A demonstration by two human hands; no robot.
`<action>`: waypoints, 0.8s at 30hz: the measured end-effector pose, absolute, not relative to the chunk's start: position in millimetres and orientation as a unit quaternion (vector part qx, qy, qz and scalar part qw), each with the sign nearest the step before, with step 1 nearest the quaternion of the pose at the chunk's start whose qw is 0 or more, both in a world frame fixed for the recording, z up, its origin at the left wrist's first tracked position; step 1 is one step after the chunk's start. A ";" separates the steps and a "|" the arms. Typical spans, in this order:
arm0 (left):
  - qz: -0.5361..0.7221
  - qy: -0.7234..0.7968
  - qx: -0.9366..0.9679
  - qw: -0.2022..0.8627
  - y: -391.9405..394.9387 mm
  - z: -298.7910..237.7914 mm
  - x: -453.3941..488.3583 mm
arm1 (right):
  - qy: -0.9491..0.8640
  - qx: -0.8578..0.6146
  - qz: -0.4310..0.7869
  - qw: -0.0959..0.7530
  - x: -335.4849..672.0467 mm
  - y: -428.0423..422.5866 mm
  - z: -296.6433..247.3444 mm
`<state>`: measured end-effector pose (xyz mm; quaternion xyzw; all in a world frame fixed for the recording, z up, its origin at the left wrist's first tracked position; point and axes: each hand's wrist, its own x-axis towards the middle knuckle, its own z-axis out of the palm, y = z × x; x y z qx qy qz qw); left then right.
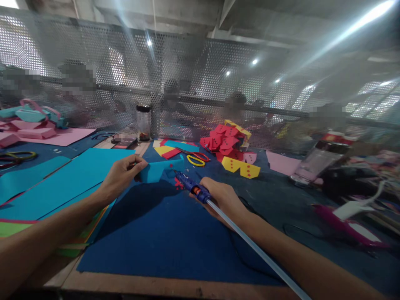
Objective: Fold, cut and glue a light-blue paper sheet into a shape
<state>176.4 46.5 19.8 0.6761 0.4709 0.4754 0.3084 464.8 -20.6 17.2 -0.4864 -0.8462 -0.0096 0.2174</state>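
Between the thumb and fingers of my left hand [128,171] is a blue paper cutout [153,171] with a red dot near its right end. My right hand [223,199] is wrapped round a dark blue glue gun [192,186], a long clear glue stick [250,243] running out of its back toward me. The gun's nozzle points at the cutout's right end, close to the red dot; whether they touch I cannot tell. Just below the nozzle, small red paper dots [178,183] lie scattered on the dark blue mat [162,241].
Scissors [196,158] with red and yellow handles lie behind the gun. Further back are piled red cutouts [223,139] and a yellow dotted cutout [242,167]. Blue sheets [78,175] are stacked at left. Bottles [143,123] stand before a perforated metal screen [187,75], with people beyond.
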 end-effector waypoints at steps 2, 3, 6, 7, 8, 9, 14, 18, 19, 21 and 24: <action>0.476 0.471 0.674 0.311 47.3 19.2 176.1 | -0.842 -0.492 -0.011 0.221 465.4 -19.7 15.5; 0.475 0.472 0.673 0.312 47.5 19.0 176.0 | -0.841 -0.494 -0.011 0.222 465.6 -19.4 14.9; 0.474 0.474 0.675 0.310 48.0 18.1 175.1 | -0.835 -0.504 -0.010 0.222 464.9 -20.3 15.5; 0.474 0.473 0.676 0.309 48.2 17.7 174.7 | -0.833 -0.507 -0.008 0.222 464.2 -21.2 16.7; 0.473 0.473 0.676 0.309 48.5 17.4 174.2 | -0.831 -0.509 -0.004 0.224 463.4 -22.3 18.3; 0.473 0.473 0.676 0.309 48.8 17.1 173.7 | -0.829 -0.511 0.003 0.227 462.4 -23.5 20.0; 0.474 0.480 0.671 0.308 50.2 16.9 173.0 | -0.813 -0.506 0.084 0.276 457.7 -27.4 26.5; 0.483 0.474 0.661 0.324 51.5 16.9 172.8 | -0.783 -0.509 0.175 0.312 455.8 -28.1 28.4; 0.486 0.473 0.655 0.333 52.0 16.7 172.2 | -0.773 -0.512 0.202 0.315 455.7 -27.9 28.7; 0.492 0.474 0.642 0.348 53.8 16.4 170.2 | -0.753 -0.522 0.247 0.314 456.4 -26.2 29.1; 0.515 0.480 0.609 0.365 58.4 16.5 165.3 | -0.741 -0.526 0.275 0.314 458.2 -20.5 30.2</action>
